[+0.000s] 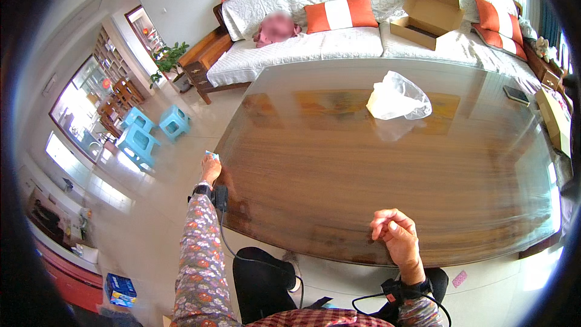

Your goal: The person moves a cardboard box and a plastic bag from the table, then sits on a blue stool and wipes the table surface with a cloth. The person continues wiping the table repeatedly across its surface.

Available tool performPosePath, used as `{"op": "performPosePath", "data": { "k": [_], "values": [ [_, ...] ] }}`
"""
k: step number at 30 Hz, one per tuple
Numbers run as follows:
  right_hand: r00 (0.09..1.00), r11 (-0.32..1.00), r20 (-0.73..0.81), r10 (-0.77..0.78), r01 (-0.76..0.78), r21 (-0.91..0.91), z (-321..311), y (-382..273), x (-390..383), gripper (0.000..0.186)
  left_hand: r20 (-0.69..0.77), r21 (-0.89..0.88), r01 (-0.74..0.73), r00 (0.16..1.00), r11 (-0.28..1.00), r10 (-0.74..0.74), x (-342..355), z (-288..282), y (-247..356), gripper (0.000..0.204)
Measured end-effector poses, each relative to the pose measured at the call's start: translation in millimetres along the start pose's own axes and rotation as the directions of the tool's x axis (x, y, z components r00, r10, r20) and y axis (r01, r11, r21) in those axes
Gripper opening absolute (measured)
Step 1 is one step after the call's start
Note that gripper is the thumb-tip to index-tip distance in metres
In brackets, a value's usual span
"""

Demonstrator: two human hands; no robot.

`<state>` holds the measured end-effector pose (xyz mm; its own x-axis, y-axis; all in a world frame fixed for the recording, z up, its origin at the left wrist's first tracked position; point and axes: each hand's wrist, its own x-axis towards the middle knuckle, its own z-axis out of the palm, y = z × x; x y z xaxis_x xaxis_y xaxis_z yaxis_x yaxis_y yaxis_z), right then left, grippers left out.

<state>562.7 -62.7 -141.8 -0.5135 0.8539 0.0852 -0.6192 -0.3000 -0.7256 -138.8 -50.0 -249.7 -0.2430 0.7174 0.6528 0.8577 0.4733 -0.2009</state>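
My left hand (210,170) is at the left edge of the glass-topped wooden table (339,175). Its fingers are closed on a small light-blue and white piece (212,155), perhaps cloth or tissue; most of it is hidden. Over the near edge of the table, my right hand (397,239) is raised with loosely bent fingers and nothing visible in it. A clear plastic bag (399,97) with something whitish inside rests toward the far side of the tabletop, away from both hands.
A dark phone (516,95) lies at the table's far right. Behind the table stands a sofa (339,48) with orange-and-white cushions (341,14) and an open cardboard box (426,19). Blue plastic stools (174,122) stand left. Cables (266,260) run from my wrists.
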Motion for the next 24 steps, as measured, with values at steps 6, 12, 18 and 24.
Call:
{"op": "performPosePath", "data": {
  "k": [6,12,18,24],
  "values": [
    [1.0,1.0,0.006,-0.022,0.022,-0.01,1.0,1.0,0.2,0.035,-0.073,-0.57,-0.407,0.891,0.714,0.449,39.0,-58.9,127.9,0.005],
    [1.0,1.0,-0.008,-0.025,0.025,0.008,1.6,-1.2,0.5,0.037,-0.11,-0.815,-0.479,0.68,0.326,0.725,66.6,-155.2,365.5,0.032],
    [1.0,1.0,-0.025,-0.015,0.015,0.002,2.4,-2.2,-2.0,0.039,-0.179,-0.571,-0.751,0.51,0.333,0.842,120.8,-132.2,460.9,0.041],
    [0.999,1.0,-0.039,-0.004,0.003,-0.027,2.6,-2.0,-3.0,0.045,0.199,-0.738,-0.344,0.711,0.581,0.674,170.4,-94.6,472.6,0.048]
  ]
}}
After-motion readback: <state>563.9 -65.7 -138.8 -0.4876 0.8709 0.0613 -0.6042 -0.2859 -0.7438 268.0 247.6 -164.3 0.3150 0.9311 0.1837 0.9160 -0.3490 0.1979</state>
